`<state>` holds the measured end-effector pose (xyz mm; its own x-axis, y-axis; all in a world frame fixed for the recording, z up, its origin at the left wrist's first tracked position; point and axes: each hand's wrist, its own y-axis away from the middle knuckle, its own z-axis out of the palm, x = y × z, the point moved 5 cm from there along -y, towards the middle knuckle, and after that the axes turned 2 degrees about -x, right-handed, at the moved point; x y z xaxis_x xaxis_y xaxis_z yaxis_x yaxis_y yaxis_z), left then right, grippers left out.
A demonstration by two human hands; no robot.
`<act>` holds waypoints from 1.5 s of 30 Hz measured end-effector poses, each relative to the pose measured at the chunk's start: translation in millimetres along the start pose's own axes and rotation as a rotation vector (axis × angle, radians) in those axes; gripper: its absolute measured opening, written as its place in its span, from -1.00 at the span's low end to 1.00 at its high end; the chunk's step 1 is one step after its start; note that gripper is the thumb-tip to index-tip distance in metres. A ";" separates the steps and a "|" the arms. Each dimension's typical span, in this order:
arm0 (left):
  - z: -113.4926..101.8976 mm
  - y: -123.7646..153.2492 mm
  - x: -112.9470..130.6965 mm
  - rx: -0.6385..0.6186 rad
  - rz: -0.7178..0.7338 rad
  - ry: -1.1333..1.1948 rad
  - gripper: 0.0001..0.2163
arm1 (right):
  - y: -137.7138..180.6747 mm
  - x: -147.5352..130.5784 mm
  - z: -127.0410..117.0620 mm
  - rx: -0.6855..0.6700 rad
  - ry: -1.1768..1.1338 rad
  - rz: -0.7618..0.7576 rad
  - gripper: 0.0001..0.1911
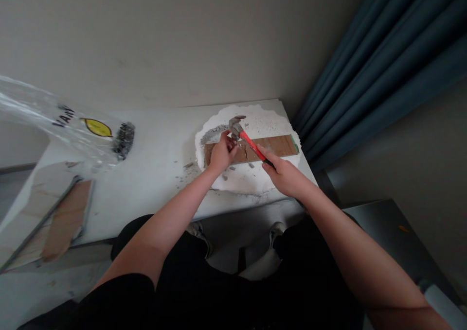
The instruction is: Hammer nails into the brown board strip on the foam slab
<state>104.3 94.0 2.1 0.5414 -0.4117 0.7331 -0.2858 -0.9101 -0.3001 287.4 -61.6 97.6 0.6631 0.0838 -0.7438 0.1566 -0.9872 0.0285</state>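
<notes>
My right hand (282,173) is wrapped round the handle of a claw hammer (249,142) with a red and black grip. Its metal head is just above the fingertips of my left hand (223,153). Those fingers are pinched together over a brown wooden board (280,146), and whatever small thing they hold is too unclear to name. The board lies flat on a white scalloped mat (251,180), with a jagged crack near its middle. Grey crumbs and small chunks are scattered on the mat around it.
The mat lies on a white table (156,150) against a wall. At the left are a clear plastic bag (82,126) with dark grey bits at its end, another brown board (69,216) and a long thin bar (44,219). A blue curtain (368,62) hangs at the right.
</notes>
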 end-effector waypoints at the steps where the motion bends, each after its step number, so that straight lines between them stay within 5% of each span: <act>1: 0.1 -0.6 -1.3 0.008 -0.006 0.008 -0.46 | 0.3 0.1 0.5 -0.005 0.003 0.001 -0.37; 22: -0.7 -1.0 -0.2 -0.025 -0.034 0.019 -0.46 | -2.6 5.5 3.2 0.015 -0.047 0.001 -0.34; 35: -4.6 2.3 -4.2 0.097 0.072 0.156 -0.47 | -2.0 11.1 10.7 0.027 -0.041 0.005 -0.37; 40: -27.3 8.1 -1.1 0.287 0.114 0.326 -0.53 | -2.3 13.4 14.2 0.014 -0.031 0.019 -0.37; 45: -78.5 28.6 5.5 0.298 0.147 0.327 -0.54 | 0.3 15.0 18.0 0.020 -0.042 0.012 -0.36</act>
<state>37.0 69.4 45.5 0.2208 -0.5443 0.8093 -0.0757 -0.8368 -0.5422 284.2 -63.0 74.5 0.6337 0.0671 -0.7706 0.1343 -0.9906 0.0243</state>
